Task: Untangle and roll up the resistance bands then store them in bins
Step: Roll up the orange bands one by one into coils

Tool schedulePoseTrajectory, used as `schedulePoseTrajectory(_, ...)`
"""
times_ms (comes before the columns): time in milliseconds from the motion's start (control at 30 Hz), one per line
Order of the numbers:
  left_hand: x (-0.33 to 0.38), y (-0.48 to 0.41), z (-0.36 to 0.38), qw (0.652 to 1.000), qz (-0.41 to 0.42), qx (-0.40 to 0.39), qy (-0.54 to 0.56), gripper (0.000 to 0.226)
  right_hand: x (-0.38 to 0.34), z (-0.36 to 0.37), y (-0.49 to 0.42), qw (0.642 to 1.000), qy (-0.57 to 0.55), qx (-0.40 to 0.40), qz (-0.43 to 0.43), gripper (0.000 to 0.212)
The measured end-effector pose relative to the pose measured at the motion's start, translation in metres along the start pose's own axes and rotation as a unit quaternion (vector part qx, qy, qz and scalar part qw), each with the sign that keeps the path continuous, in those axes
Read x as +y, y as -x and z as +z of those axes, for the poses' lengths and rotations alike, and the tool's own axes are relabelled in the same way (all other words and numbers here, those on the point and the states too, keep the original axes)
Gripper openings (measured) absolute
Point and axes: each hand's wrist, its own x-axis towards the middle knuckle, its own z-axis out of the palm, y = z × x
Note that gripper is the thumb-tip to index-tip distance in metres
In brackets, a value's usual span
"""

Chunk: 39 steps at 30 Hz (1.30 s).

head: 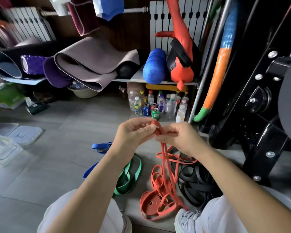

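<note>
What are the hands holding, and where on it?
The left hand and right hand both pinch the red band at its folded top end; the rest trails down.

The red band (159, 129) is looking like smooth, matt rubber, and the green band (124, 190), blue band (101, 145) and black bands (196, 185) are showing the same dull rubbery finish. The clear bins (5, 148) are reading as see-through plastic, catching soft highlights. The floor (48, 174) is showing smooth grey tile with a faint sheen. The rack (267, 68) is gleaming as glossy black painted metal with bright steel bolts (272, 54). The roller (154, 68) is looking like rough, pitted blue foam. The mat (94, 61) is showing a finely ribbed, matt face. The cans (146, 109) are shining as printed metal.
</note>
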Motion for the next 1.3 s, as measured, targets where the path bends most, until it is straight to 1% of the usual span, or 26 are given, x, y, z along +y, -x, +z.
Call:
schedulePoseTrajectory(33,0.001,0.000,0.000,1.000,-0.002,0.004,0.005,0.024,0.000,-0.001,0.000,1.000,0.005,0.007,-0.001,0.020)
schedulePoseTrajectory(100,0.003,0.000,-0.002,0.998,0.008,0.022,-0.050,0.016,0.000,-0.002,-0.001,1.000,0.024,0.014,0.005,0.016)
schedulePoseTrajectory(167,0.004,-0.001,-0.004,0.988,0.023,0.050,-0.141,0.030,0.002,-0.002,-0.001,0.995,0.102,0.020,0.000,0.013)
schedulePoseTrajectory(200,0.003,-0.001,-0.006,0.984,0.025,0.062,-0.165,0.031,0.003,-0.002,0.000,0.990,0.141,0.020,-0.002,0.013)
schedulePoseTrajectory(300,0.000,0.001,-0.009,0.986,0.012,0.076,-0.148,0.027,0.005,-0.001,0.002,0.984,0.176,0.001,0.003,0.019)
schedulePoseTrajectory(367,-0.001,0.003,-0.012,0.989,0.012,0.068,-0.131,0.022,0.007,0.003,0.002,0.986,0.163,-0.010,0.012,0.023)
schedulePoseTrajectory(433,-0.001,0.004,-0.017,0.992,0.002,0.064,-0.109,0.018,0.007,0.005,0.001,0.993,0.113,0.003,0.019,0.021)
schedulePoseTrajectory(467,-0.002,0.003,-0.019,0.991,-0.006,0.067,-0.117,0.017,0.006,0.005,0.000,0.996,0.084,0.017,0.020,0.021)
schedulePoseTrajectory(500,-0.003,0.003,-0.021,0.986,-0.012,0.070,-0.148,0.016,0.005,0.003,0.000,0.998,0.055,0.030,0.019,0.021)
schedulePoseTrajectory(567,-0.008,0.002,-0.023,0.961,-0.014,0.069,-0.269,0.014,0.004,0.000,0.000,0.998,0.038,0.046,0.008,0.021)
schedulePoseTrajectory(600,-0.011,0.002,-0.022,0.938,-0.012,0.062,-0.340,0.012,0.004,-0.001,0.001,0.996,0.068,0.049,0.003,0.019)
schedulePoseTrajectory(633,-0.014,0.004,-0.021,0.909,-0.010,0.047,-0.414,0.011,0.006,-0.001,0.002,0.992,0.120,0.047,0.003,0.015)
schedulePoseTrajectory(667,-0.017,0.006,-0.019,0.871,-0.001,0.032,-0.490,0.019,0.007,-0.001,0.003,0.982,0.185,0.035,0.004,0.010)
schedulePoseTrajectory(700,-0.020,0.008,-0.018,0.832,0.017,0.018,-0.553,0.035,0.009,0.001,0.004,0.969,0.248,0.015,0.005,0.008)
schedulePoseTrajectory(733,-0.023,0.010,-0.017,0.803,0.048,0.002,-0.594,0.051,0.010,0.002,0.006,0.954,0.299,-0.007,0.006,0.010)
schedulePoseTrajectory(767,-0.025,0.011,-0.015,0.786,0.083,-0.014,-0.612,0.062,0.012,0.004,0.007,0.944,0.330,-0.026,0.010,0.014)
schedulePoseTrajectory(800,-0.026,0.012,-0.013,0.780,0.111,-0.027,-0.616,0.066,0.013,0.006,0.007,0.939,0.340,-0.040,0.015,0.018)
schedulePoseTrajectory(833,-0.026,0.013,-0.011,0.777,0.122,-0.041,-0.616,0.064,0.013,0.007,0.007,0.939,0.339,-0.048,0.016,0.019)
schedulePoseTrajectory(867,-0.026,0.013,-0.008,0.774,0.116,-0.054,-0.620,0.056,0.013,0.007,0.008,0.942,0.332,-0.050,0.013,0.019)
schedulePoseTrajectory(933,-0.026,0.013,-0.004,0.764,0.095,-0.068,-0.634,0.032,0.013,0.007,0.009,0.949,0.311,-0.047,0.008,0.014)
schedulePoseTrajectory(1000,-0.026,0.012,-0.002,0.771,0.088,-0.057,-0.629,0.017,0.013,0.005,0.009,0.958,0.283,-0.034,0.004,0.011)
schedulePoseTrajectory(1067,-0.025,0.010,-0.002,0.805,0.061,-0.036,-0.588,0.009,0.012,0.003,0.010,0.974,0.226,-0.014,0.009,0.013)
schedulePoseTrajectory(1100,-0.024,0.008,-0.003,0.833,0.043,-0.023,-0.551,0.004,0.011,0.002,0.010,0.981,0.194,-0.007,0.011,0.016)
schedulePoseTrajectory(1200,-0.020,0.005,-0.005,0.925,0.001,0.007,-0.381,0.024,0.009,0.001,0.010,0.996,0.086,-0.006,0.020,0.025)
schedulePoseTrajectory(1233,-0.018,0.005,-0.006,0.943,-0.001,0.010,-0.333,0.026,0.009,0.001,0.010,0.997,0.068,-0.013,0.024,0.027)
schedulePoseTrajectory(1300,-0.014,0.006,-0.009,0.966,0.002,0.004,-0.258,0.021,0.012,0.000,0.010,0.996,0.074,-0.029,0.036,0.024)
